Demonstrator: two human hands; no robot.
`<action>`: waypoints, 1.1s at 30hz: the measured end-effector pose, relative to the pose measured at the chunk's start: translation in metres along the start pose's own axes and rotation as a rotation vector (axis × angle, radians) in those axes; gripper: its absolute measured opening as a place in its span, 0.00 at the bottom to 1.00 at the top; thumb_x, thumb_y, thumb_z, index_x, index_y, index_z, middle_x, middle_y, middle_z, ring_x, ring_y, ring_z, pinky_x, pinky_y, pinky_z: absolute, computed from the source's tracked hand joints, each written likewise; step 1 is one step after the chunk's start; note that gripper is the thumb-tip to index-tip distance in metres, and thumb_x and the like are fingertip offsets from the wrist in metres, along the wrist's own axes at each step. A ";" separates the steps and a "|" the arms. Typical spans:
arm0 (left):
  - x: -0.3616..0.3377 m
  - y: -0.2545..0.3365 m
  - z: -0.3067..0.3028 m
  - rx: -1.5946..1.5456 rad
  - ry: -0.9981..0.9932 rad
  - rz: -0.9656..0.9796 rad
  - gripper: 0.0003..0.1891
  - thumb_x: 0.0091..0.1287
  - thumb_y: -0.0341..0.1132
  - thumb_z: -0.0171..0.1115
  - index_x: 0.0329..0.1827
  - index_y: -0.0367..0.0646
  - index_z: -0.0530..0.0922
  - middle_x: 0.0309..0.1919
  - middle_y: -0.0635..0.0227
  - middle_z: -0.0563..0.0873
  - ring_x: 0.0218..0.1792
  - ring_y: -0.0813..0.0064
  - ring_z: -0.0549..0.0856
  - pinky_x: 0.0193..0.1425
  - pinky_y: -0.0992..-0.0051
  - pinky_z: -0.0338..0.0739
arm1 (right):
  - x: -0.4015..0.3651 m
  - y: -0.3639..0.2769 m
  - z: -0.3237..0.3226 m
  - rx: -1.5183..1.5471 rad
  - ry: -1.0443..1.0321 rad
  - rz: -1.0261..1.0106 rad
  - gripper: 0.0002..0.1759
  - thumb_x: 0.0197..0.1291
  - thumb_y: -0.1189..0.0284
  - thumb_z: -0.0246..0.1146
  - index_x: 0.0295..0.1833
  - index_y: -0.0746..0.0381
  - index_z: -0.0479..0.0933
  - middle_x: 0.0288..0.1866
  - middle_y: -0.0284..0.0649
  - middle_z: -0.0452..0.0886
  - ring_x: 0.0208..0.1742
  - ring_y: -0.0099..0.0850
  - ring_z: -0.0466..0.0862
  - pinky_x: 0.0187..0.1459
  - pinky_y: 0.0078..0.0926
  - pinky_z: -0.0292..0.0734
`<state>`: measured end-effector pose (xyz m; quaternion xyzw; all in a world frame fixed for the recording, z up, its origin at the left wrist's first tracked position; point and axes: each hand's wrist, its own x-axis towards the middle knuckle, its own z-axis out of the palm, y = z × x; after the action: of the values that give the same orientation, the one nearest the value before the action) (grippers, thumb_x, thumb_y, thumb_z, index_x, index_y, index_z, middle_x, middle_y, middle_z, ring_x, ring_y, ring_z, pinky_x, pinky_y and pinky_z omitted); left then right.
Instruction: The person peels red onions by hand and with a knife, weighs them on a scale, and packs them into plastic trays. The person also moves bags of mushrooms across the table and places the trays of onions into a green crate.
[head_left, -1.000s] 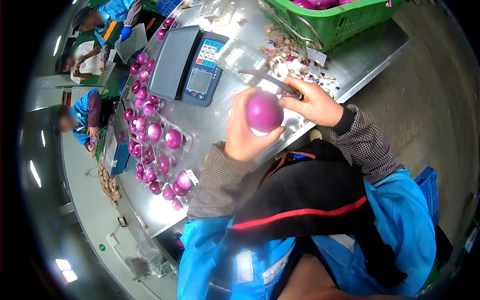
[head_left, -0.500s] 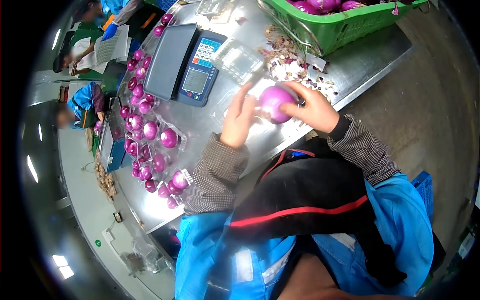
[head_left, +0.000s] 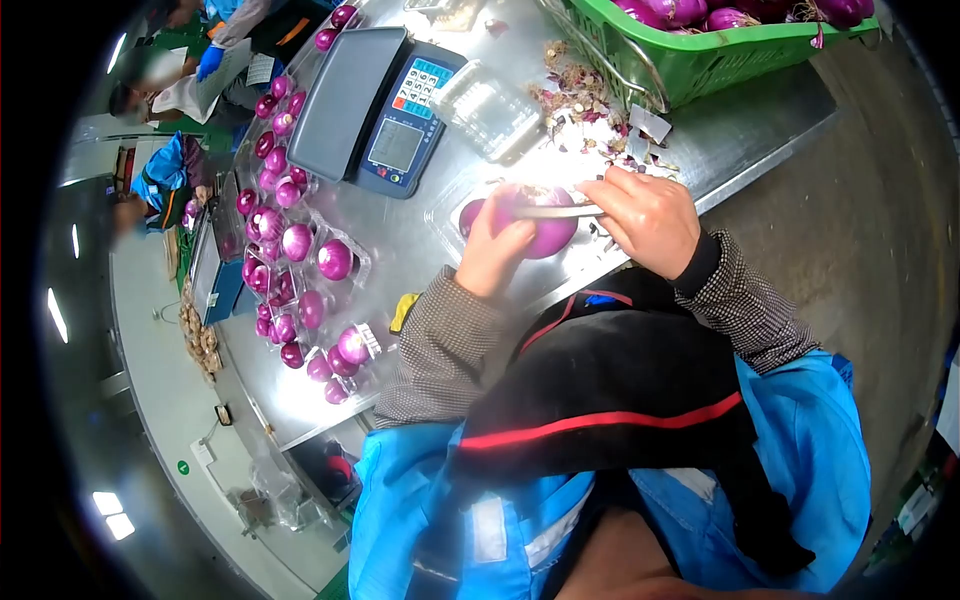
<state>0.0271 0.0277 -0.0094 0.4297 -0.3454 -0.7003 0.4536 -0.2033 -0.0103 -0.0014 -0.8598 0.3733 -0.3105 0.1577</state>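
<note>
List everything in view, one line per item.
onion: 1, purple, held over the table's near edge
knife: 1, silver blade, lying across the onion
scale: 1, dark grey pan with blue keypad, middle of the table
clear trays: at least 2, see-through, one by the scale, one under the onion
onion skins: scattered, tan and purple, in front of the crate
green crate: 1, far right of the table, purple onions inside
packed onions: many, purple, in clear trays along the table's left
steel table: 1, silver
co-workers: at least 2, blue and white clothing, far left
left hand: grips the onion
right hand: grips the knife
</note>
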 end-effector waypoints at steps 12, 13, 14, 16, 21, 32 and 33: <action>-0.016 0.002 -0.019 0.257 -0.172 -0.095 0.32 0.57 0.41 0.64 0.64 0.34 0.71 0.57 0.61 0.78 0.58 0.69 0.78 0.64 0.70 0.71 | -0.008 0.044 0.034 0.027 -0.013 -0.206 0.18 0.48 0.78 0.67 0.49 0.60 0.79 0.35 0.39 0.81 0.36 0.37 0.84 0.36 0.33 0.80; -0.017 0.003 -0.020 0.270 -0.191 -0.065 0.37 0.54 0.47 0.66 0.65 0.33 0.70 0.56 0.60 0.79 0.57 0.69 0.79 0.64 0.69 0.72 | -0.019 0.060 0.040 0.017 -0.016 -0.114 0.18 0.49 0.78 0.66 0.49 0.60 0.79 0.36 0.39 0.82 0.37 0.38 0.85 0.36 0.33 0.80; -0.018 0.005 -0.023 0.286 -0.213 -0.039 0.42 0.52 0.54 0.69 0.65 0.33 0.69 0.55 0.59 0.79 0.56 0.68 0.80 0.63 0.68 0.73 | -0.032 0.075 0.046 0.008 -0.016 -0.018 0.18 0.50 0.78 0.65 0.50 0.60 0.79 0.37 0.40 0.82 0.37 0.39 0.85 0.37 0.33 0.80; -0.012 0.015 -0.022 0.310 -0.208 -0.017 0.50 0.49 0.65 0.71 0.65 0.33 0.68 0.54 0.59 0.80 0.54 0.67 0.82 0.61 0.67 0.75 | -0.030 0.072 0.040 0.037 0.012 0.111 0.19 0.53 0.78 0.64 0.53 0.60 0.80 0.41 0.41 0.84 0.39 0.40 0.85 0.39 0.33 0.81; 0.005 -0.007 -0.038 0.255 -0.114 -0.050 0.28 0.60 0.35 0.59 0.65 0.36 0.70 0.53 0.67 0.80 0.50 0.76 0.78 0.56 0.75 0.73 | -0.009 0.018 0.013 0.063 0.031 -0.005 0.20 0.50 0.77 0.66 0.52 0.60 0.80 0.37 0.40 0.81 0.34 0.39 0.84 0.35 0.34 0.79; -0.001 0.020 0.005 0.453 -0.163 -0.061 0.23 0.60 0.30 0.67 0.59 0.38 0.75 0.48 0.67 0.83 0.48 0.76 0.82 0.55 0.74 0.78 | 0.021 -0.021 0.007 0.244 0.028 -0.182 0.18 0.47 0.77 0.67 0.47 0.60 0.78 0.35 0.39 0.79 0.31 0.39 0.82 0.30 0.33 0.77; -0.002 0.020 0.003 0.478 -0.191 -0.041 0.23 0.60 0.29 0.67 0.59 0.38 0.75 0.47 0.67 0.83 0.48 0.76 0.82 0.55 0.74 0.78 | 0.022 -0.022 0.009 0.182 0.053 -0.232 0.17 0.47 0.77 0.66 0.46 0.60 0.78 0.34 0.39 0.79 0.31 0.39 0.82 0.30 0.33 0.77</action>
<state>0.0318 0.0232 0.0096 0.4633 -0.5335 -0.6453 0.2902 -0.1739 -0.0115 0.0119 -0.8710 0.2458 -0.3816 0.1880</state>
